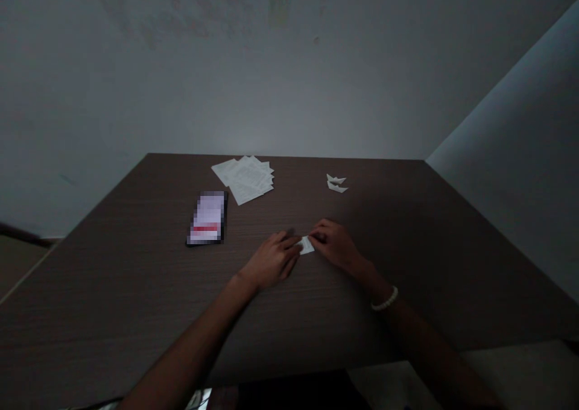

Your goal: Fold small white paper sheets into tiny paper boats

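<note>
Ahead of your left hand and off to its left, a smartphone lay on the dark wood-grain table, its lit screen too blurred to read. Farther beyond that hand, a fanned stack of printed paper sheets sat near the table's far edge, just past the phone. Ahead of your right hand, two small white folded paper boats lay touching each other, well apart from the sheets. Past the table rose a stained grey wall, which met a paler wall off beyond your right hand.
</note>
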The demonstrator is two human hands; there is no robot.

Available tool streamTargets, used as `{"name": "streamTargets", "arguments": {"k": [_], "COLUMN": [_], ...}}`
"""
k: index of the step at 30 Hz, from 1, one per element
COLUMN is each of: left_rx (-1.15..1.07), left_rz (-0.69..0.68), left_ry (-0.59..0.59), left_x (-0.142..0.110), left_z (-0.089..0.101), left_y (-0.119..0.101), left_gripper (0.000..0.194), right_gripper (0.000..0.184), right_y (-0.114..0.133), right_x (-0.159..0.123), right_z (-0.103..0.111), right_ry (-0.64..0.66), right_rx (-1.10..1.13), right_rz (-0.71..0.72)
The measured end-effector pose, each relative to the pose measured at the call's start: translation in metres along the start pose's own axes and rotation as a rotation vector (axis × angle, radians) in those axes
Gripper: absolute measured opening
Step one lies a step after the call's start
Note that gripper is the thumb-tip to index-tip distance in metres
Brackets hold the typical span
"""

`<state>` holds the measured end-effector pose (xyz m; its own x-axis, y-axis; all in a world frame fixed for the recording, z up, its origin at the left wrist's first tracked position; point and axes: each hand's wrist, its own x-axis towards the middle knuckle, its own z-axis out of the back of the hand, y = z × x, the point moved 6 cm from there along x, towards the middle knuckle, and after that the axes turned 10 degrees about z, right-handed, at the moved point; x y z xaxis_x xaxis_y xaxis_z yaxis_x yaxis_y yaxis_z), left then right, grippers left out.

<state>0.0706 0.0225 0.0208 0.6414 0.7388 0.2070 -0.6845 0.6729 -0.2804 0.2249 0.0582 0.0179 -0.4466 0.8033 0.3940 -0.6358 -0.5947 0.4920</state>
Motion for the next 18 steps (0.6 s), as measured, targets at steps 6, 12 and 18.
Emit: {"name": "streamTargets", "arguments": {"k": [6,12,18], "left_rx": [0.052,0.021,-0.068], "left_rz": [-0.029,-0.014,-0.003], "left_ry": [0.034,0.039,0.023], "left_x": [0.004,0.005,-0.001], "left_z": [0.002,0.003,0.001], "left_y": [-0.006,-0.006,-0.002], "left_gripper": [0.026,0.032,0.035], "right_gripper": [0.014,0.014,0.012], "right_y": [0.001,-0.005,-0.013], "right_x": [-0.004,-0.001,0.007], "right_z": [-0.004,-0.005,-0.004], "right_ry": [0.057,0.041,0.096], "right_rx": [-0.092,-0.099,-0.102], "right_rz": [0.061,0.015,-0.014]}}
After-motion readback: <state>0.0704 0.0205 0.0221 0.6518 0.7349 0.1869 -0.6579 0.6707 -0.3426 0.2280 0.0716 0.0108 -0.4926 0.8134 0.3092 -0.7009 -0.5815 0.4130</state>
